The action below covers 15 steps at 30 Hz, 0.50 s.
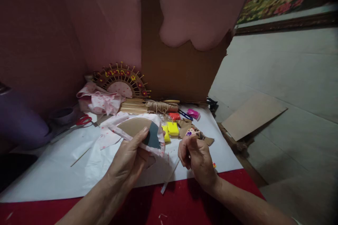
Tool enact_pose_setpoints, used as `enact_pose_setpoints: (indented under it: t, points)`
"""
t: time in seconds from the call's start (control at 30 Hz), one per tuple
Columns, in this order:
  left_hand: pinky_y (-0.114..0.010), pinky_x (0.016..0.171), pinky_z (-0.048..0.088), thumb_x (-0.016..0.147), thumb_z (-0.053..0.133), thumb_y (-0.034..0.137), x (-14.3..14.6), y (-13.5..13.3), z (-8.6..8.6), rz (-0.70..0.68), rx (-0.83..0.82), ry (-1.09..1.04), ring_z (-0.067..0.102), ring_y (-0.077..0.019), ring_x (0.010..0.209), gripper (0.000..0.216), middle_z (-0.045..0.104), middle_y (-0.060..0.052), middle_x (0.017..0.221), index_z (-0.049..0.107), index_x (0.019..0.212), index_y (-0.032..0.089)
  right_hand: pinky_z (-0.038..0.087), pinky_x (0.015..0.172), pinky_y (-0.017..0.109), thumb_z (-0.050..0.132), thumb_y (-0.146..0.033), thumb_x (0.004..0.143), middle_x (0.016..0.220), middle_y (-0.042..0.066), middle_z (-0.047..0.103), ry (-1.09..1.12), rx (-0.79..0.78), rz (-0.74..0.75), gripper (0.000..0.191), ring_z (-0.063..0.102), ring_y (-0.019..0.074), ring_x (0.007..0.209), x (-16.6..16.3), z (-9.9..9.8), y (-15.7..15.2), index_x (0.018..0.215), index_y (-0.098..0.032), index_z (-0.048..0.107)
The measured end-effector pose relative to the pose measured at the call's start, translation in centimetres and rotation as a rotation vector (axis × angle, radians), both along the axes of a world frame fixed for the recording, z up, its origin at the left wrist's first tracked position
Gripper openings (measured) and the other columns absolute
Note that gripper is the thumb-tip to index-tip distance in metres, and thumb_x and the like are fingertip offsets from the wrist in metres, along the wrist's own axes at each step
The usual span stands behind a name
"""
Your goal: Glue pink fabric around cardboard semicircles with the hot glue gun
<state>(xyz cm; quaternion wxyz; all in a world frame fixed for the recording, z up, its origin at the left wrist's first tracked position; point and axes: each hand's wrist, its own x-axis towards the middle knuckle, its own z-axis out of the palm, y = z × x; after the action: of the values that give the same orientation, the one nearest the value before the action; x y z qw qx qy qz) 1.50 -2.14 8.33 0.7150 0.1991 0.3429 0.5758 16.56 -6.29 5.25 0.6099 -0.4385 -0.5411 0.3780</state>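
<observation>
My left hand grips a half-round piece of cardboard by its lower edge, thumb on top. Pink-spotted white fabric is folded around the cardboard's rim, and a dark blue-grey patch covers its right part. To the right of it, apart from the cardboard, my right hand is raised with fingers curled and thumb against the index finger. Whatever may be pinched there cannot be made out. Just behind that hand lie brown scraps with a small purple-patterned piece.
A decorated cardboard fan stands at the back beside crumpled fabric. Nearby are sticks, a twine roll, yellow packets, a pink packet and red scissors. A glue stick lies at the front. A cardboard sheet leans behind.
</observation>
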Motion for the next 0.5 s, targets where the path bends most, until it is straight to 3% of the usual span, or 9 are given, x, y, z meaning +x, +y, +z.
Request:
enact_pose_setpoints:
  t: [0.1, 0.17, 0.3, 0.5]
  points:
    - [-0.022, 0.054, 0.059, 0.083, 0.05, -0.001, -0.1, 0.2, 0.3, 0.001, -0.003, -0.025, 0.068, -0.0125, 0.056, 0.02, 0.074, -0.007, 0.07, 0.068, 0.08, 0.006, 0.031, 0.042, 0.02, 0.061, -0.053, 0.081, 0.05, -0.005, 0.049, 0.007, 0.006, 0.062, 0.04, 0.04, 0.007, 0.042, 0.0, -0.2, -0.1, 0.063, -0.018, 0.052]
    - [-0.023, 0.055, 0.059, 0.084, 0.048, 0.0, -0.2, 0.2, 0.4, -0.014, -0.013, -0.039, 0.068, -0.0133, 0.057, 0.022, 0.075, -0.008, 0.07, 0.068, 0.079, 0.005, 0.035, 0.045, 0.02, 0.069, -0.041, 0.078, 0.056, -0.005, 0.051, -0.012, -0.029, 0.087, 0.028, 0.044, 0.008, 0.048, -0.1, -0.4, -0.3, 0.07, -0.018, 0.055]
    - [-0.023, 0.056, 0.059, 0.085, 0.048, 0.0, -0.3, 0.1, 0.6, -0.025, 0.0, -0.039, 0.069, -0.0137, 0.058, 0.023, 0.075, -0.009, 0.07, 0.069, 0.077, 0.005, 0.041, 0.051, 0.022, 0.06, -0.03, 0.087, 0.061, -0.002, 0.056, -0.199, 0.014, 0.078, 0.017, 0.051, 0.0106, 0.054, -0.2, -0.6, -0.9, 0.075, -0.018, 0.058]
    - [-0.021, 0.05, 0.057, 0.085, 0.048, 0.0, -0.4, 0.2, 0.2, -0.02, -0.07, -0.07, 0.065, -0.0125, 0.05, 0.021, 0.073, -0.008, 0.064, 0.068, 0.079, 0.005, 0.045, 0.059, 0.025, 0.05, -0.009, 0.089, 0.07, 0.002, 0.06, -0.56, 0.371, -0.022, 0.013, 0.057, 0.0135, 0.064, -0.1, -0.9, -1.3, 0.084, -0.018, 0.058]
